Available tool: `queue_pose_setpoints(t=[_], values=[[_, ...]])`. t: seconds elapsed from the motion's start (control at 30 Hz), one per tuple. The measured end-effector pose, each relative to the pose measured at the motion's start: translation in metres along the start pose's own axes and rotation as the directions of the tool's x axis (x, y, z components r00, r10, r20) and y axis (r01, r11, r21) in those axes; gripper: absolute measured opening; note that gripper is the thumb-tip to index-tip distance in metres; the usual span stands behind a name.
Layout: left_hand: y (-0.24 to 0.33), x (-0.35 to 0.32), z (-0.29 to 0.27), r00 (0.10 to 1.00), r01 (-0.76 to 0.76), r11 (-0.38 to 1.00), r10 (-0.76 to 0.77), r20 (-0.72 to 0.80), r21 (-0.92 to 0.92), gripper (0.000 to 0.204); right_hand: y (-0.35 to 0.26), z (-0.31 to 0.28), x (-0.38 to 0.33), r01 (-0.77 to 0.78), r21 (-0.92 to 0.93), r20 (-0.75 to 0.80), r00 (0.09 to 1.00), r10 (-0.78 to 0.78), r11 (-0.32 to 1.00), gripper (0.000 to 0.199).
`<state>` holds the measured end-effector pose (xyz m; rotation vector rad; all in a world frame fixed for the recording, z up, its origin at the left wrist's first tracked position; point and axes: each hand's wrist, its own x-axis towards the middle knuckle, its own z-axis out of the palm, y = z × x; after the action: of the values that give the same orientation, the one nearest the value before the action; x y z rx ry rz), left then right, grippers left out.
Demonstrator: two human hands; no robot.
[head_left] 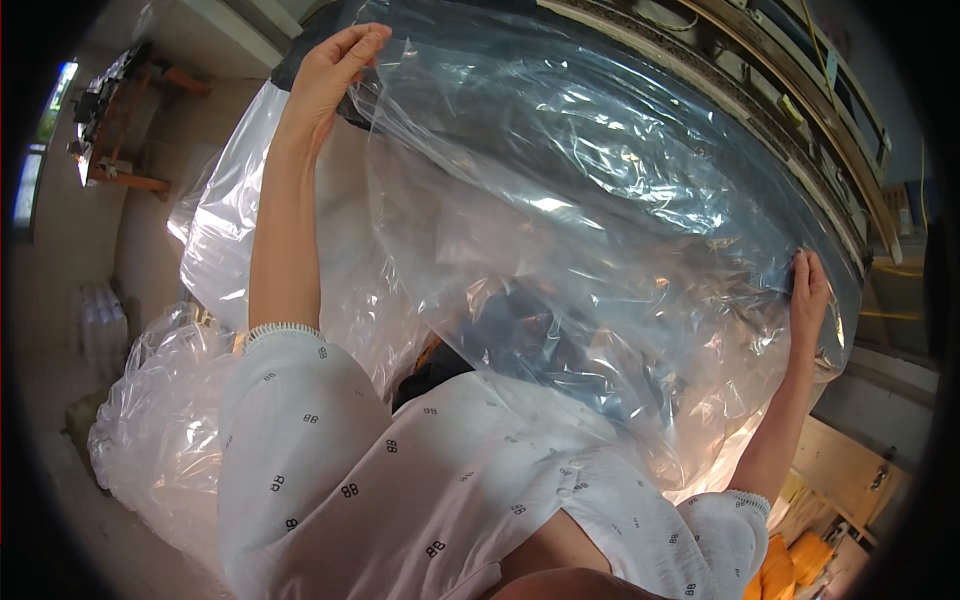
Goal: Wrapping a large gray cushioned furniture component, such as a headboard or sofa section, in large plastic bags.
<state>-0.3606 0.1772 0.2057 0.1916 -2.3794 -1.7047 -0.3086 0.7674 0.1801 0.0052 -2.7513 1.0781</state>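
A large clear plastic sheet [560, 220] stretches between my two hands, wrinkled and shiny, and hangs down in front of my body. At the upper left my left hand [340, 70] is closed, with the sheet's edge pinched between thumb and fingers. Farther right and lower, my right hand [810, 285] grips the sheet's other side, its fingers closed on the film. Beneath the far part of the sheet lies a dark surface [430, 35], seen through the plastic. Whether the film is one layer or several I cannot tell.
Bunched clear plastic [160, 400] heaps up at the left by the floor. A long machine frame with rails [800, 130] runs along the far right side. An orange-legged stand [130, 130] is at the far left. Orange items [795, 565] and a wooden panel [845, 470] sit lower right.
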Motion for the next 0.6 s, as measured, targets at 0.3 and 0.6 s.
queue_pose_setpoints(t=[0.3, 0.6], values=[[-0.008, -0.011, 0.002, 1.0, -0.011, 0.988, 0.014, -0.018, 0.155, 0.025, 0.002, 0.002, -0.001, -0.053, 0.121, -0.009, 0.998, 0.054, 0.991, 0.02], [-0.026, 0.025, 0.007, 0.935, -0.235, 0.967, 0.253, -0.247, 0.099, 0.018, -0.042, -0.022, -0.013, -0.028, 0.115, 0.171, 0.985, 0.008, 0.993, 0.004]])
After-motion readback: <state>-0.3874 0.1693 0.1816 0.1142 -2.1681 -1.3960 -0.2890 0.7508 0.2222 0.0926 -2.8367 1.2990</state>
